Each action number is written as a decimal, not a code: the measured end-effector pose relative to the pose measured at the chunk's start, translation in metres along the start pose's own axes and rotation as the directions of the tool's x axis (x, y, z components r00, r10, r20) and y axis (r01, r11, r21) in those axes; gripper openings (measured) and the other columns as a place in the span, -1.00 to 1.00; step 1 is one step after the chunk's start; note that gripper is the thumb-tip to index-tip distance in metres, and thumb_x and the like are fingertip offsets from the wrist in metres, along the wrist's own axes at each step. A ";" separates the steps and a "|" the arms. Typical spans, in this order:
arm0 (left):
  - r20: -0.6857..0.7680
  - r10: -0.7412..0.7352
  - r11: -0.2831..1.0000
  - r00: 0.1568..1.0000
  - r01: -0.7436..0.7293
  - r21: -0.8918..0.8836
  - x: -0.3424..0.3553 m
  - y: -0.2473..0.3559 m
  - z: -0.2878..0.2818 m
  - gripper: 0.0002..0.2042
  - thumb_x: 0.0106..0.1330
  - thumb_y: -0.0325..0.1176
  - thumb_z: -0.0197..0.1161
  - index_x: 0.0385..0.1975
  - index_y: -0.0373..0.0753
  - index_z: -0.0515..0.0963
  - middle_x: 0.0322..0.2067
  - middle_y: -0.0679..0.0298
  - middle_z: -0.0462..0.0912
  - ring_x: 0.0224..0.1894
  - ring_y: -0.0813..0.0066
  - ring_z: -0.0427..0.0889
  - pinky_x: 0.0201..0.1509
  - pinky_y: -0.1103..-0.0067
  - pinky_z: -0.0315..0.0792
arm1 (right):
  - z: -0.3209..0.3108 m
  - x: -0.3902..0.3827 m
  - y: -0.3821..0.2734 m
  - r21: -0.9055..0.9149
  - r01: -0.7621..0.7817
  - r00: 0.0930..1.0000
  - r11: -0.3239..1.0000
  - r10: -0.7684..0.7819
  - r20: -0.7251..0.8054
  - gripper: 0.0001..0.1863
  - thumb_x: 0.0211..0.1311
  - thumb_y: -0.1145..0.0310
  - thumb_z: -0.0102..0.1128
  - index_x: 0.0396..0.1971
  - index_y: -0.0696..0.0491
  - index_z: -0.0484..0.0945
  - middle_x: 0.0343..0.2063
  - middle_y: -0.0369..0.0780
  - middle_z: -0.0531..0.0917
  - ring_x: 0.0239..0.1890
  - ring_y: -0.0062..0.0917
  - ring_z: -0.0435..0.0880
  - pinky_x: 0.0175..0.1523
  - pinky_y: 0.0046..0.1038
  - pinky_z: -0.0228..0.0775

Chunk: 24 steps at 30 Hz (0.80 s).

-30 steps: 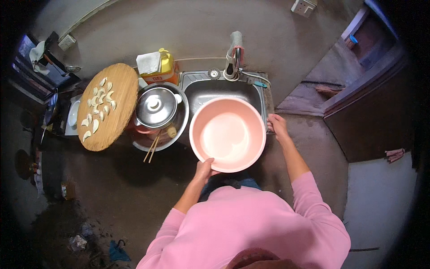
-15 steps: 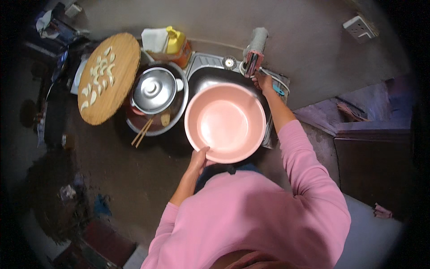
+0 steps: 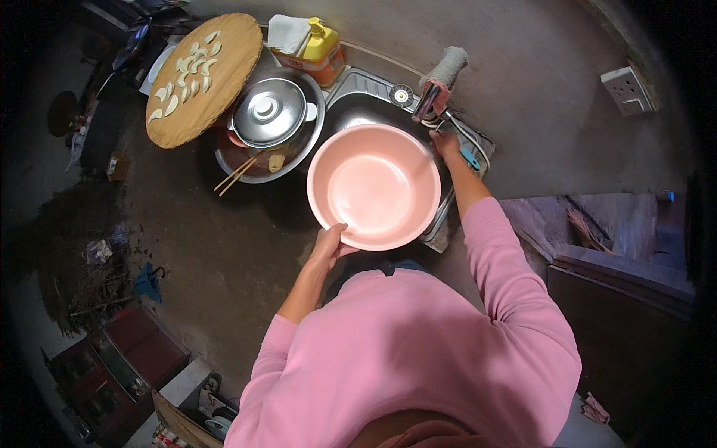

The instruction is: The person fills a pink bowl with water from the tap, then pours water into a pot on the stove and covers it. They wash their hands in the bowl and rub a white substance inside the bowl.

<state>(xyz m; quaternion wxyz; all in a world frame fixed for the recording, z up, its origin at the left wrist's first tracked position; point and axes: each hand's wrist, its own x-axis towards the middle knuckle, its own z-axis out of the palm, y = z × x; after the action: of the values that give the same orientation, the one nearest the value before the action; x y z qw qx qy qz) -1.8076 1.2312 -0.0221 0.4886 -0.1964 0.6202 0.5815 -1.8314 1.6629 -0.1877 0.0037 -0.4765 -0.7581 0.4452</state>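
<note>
A round pink basin (image 3: 323, 153) is over the front part of the steel sink (image 3: 355, 112). My left hand (image 3: 328, 245) grips its near-left rim, thumb on the inside wall and fingers underneath. Beyond the basin's far-right side, my right hand (image 3: 446, 142) is at the base of the tap (image 3: 426, 103), which has a cloth wrapped around it. Its fingers look curled in, but what they hold is hidden. Beside that hand lies a turquoise-handled tool (image 3: 469, 157).
Left of the sink, a large metal bowl (image 3: 319, 112) holds a lidded pot (image 3: 269, 112), chopsticks (image 3: 237, 175) and a yellowish lump (image 3: 276, 163). A round wooden board (image 3: 224, 52) bears several dumplings (image 3: 196, 63). A yellow pump bottle (image 3: 320, 43) stands by the wall.
The view has shifted, so the counter things appear higher and farther right. My left hand still holds the basin's rim, and my right hand is still by the tap.
</note>
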 end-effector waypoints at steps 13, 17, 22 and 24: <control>0.058 0.030 0.999 0.998 -0.032 0.024 0.020 -0.006 -0.012 -0.54 0.34 -0.31 0.04 0.07 -0.61 0.33 -0.17 -0.14 0.63 -0.25 0.17 0.74 -0.34 0.43 0.74 | -0.014 -0.151 0.048 0.499 0.172 0.984 0.849 -0.125 -0.127 -0.64 0.37 0.13 0.12 -0.20 0.14 0.65 -0.35 -0.31 0.67 -0.29 -0.64 0.59 -0.13 -0.59 0.43; 0.040 -0.001 0.998 0.999 -0.001 0.063 0.032 -0.003 -0.012 -0.54 0.35 -0.32 0.07 0.07 -0.65 0.31 -0.20 -0.13 0.63 -0.29 0.16 0.74 -0.35 0.39 0.74 | -0.007 -0.173 0.054 0.544 0.173 0.984 0.821 -0.118 -0.135 -0.58 0.39 0.09 0.11 -0.08 0.17 0.64 -0.20 -0.28 0.67 -0.15 -0.61 0.58 -0.01 -0.55 0.43; 0.070 0.000 1.000 0.998 -0.002 0.030 0.034 -0.004 -0.015 -0.55 0.35 -0.33 0.07 0.08 -0.61 0.32 -0.21 -0.10 0.64 -0.33 0.19 0.73 -0.33 0.37 0.73 | -0.008 -0.176 0.049 0.480 0.160 0.982 0.863 -0.091 -0.163 -0.61 0.36 0.18 0.14 -0.04 0.20 0.61 -0.17 -0.23 0.69 -0.14 -0.58 0.61 0.01 -0.52 0.43; 0.078 0.002 1.000 0.997 -0.004 0.029 0.037 -0.008 -0.014 -0.56 0.35 -0.33 0.06 0.08 -0.60 0.33 -0.21 -0.09 0.64 -0.33 0.18 0.74 -0.33 0.37 0.73 | -0.013 -0.177 0.050 0.421 0.142 0.985 0.896 -0.088 -0.146 -0.63 0.34 0.26 0.12 -0.04 0.24 0.60 -0.14 -0.18 0.71 -0.09 -0.50 0.65 0.04 -0.49 0.44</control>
<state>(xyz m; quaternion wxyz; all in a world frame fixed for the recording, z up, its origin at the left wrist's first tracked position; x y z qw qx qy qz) -1.8230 1.2288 -0.0592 0.5144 -0.1655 0.6091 0.5805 -1.6932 1.5510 -0.1395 0.1816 -0.4448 -0.6666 0.5699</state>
